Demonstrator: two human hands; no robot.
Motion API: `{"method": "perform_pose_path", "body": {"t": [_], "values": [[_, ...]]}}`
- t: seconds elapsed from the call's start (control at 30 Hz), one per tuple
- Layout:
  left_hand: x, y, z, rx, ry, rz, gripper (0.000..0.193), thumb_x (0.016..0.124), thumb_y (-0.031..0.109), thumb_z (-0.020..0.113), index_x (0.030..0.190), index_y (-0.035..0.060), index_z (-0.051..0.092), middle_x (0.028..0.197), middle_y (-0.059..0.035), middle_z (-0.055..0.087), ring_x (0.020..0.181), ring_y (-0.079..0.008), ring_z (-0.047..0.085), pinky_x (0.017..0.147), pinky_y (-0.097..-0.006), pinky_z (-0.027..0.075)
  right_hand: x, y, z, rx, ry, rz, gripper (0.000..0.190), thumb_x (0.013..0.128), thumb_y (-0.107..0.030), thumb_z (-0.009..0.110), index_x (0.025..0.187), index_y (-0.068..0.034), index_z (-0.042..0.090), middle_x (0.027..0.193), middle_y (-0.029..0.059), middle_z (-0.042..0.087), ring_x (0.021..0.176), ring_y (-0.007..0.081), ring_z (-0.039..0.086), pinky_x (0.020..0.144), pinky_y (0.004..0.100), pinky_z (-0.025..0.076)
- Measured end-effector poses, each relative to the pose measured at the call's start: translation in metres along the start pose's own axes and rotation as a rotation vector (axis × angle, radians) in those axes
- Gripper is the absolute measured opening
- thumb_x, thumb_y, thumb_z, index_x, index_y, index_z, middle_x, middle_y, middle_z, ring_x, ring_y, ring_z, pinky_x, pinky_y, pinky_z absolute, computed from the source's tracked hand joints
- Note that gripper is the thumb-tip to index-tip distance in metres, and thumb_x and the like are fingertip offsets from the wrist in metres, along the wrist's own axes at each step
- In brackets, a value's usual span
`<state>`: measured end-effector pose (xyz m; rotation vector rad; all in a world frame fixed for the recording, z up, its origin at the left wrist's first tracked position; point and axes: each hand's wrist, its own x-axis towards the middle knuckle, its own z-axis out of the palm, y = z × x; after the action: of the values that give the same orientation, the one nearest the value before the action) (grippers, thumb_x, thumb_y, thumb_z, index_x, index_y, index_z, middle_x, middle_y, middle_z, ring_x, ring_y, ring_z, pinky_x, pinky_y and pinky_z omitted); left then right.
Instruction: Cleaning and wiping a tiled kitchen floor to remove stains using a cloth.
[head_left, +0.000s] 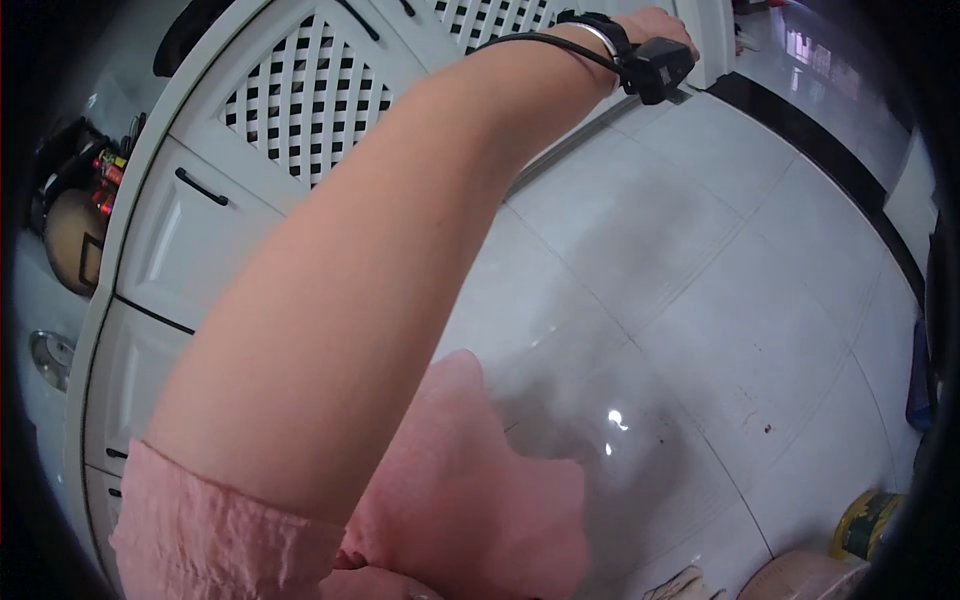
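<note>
My left arm reaches out from a pink sleeve (225, 525), up and to the right across the view. At its far end is my left hand (661, 26), close to a white door frame (705, 37) beside the cabinets. A black device (658, 69) with a cable is strapped to the wrist and covers part of the hand. Its fingers are too far off and too hidden to show whether they hold anything. My right hand is out of view. Below the arm hangs the pink skirt of my clothing (480, 480).
White cabinets (187, 232) with lattice doors (307, 97) and black handles run along the left under a countertop (112, 247). Bottles (109, 176) stand on it. Pale floor tiles (675, 300) lead to a black threshold (810, 127). A yellow-green container (866, 525) sits lower right.
</note>
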<state>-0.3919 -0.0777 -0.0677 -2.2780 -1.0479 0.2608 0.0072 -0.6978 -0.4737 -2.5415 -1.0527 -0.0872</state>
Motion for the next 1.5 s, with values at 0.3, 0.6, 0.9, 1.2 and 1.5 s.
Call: {"method": "perform_pose_path", "body": {"t": [0.3,0.6,0.9,1.2,1.5], "values": [[-0.135,-0.009,0.076,-0.105,-0.091,-0.012,0.037,0.081,0.02,0.057,0.116,0.0108,0.052,0.117,-0.0171,0.051,0.116,-0.0267,0.045,0.094,-0.0414,0.036,-0.079,0.048,-0.024,0.002,0.036,0.255,0.056,0.089,-0.034,0.044,0.131,0.0,0.029,0.13,0.019,0.035,0.121,0.0317,0.032,0.101,0.0443,0.026],[-0.253,0.277,0.109,-0.936,-0.355,0.42,0.053,0.081,0.014,0.056,0.13,0.0074,0.036,0.127,-0.0139,0.044,0.116,-0.0305,0.042,0.099,-0.0408,0.033,-0.049,-0.15,0.007,0.064,-0.098,-0.115,0.064,0.081,-0.028,0.058,0.129,0.005,0.032,0.128,0.0263,0.031,0.119,0.0409,0.029,0.098,0.0482,0.024],[-0.271,0.407,0.065,-1.627,-0.048,0.485,0.066,0.079,0.034,0.058,0.134,0.0096,0.03,0.14,-0.0167,0.024,0.124,-0.0353,0.032,0.098,-0.0498,0.03,-0.018,-0.214,-0.012,0.764,-0.074,0.323,0.034,0.084,-0.015,0.053,0.112,0.001,0.043,0.112,0.0123,0.046,0.106,0.0215,0.042,0.091,0.0363,0.036],[-0.356,0.474,0.076,-1.401,-0.106,1.0,0.039,0.078,0.026,0.052,0.115,0.0171,0.048,0.138,-0.0113,0.03,0.129,-0.0303,0.026,0.104,-0.0529,0.022,-0.107,-0.197,-0.021,0.15,-0.538,-0.077,0.065,0.075,-0.024,0.061,0.126,0.001,0.029,0.133,0.0248,0.027,0.121,0.0375,0.032,0.096,0.0444,0.028],[-0.252,0.472,0.123,-1.327,0.043,0.69,0.031,0.075,0.024,0.052,0.1,0.0056,0.053,0.14,-0.008,0.028,0.131,-0.0249,0.024,0.107,-0.0399,0.021,-0.015,-0.232,0.049,0.258,-0.251,-0.363,0.069,0.076,-0.033,0.06,0.126,0.004,0.032,0.132,0.0263,0.03,0.122,0.0409,0.029,0.095,0.0493,0.025]]}}
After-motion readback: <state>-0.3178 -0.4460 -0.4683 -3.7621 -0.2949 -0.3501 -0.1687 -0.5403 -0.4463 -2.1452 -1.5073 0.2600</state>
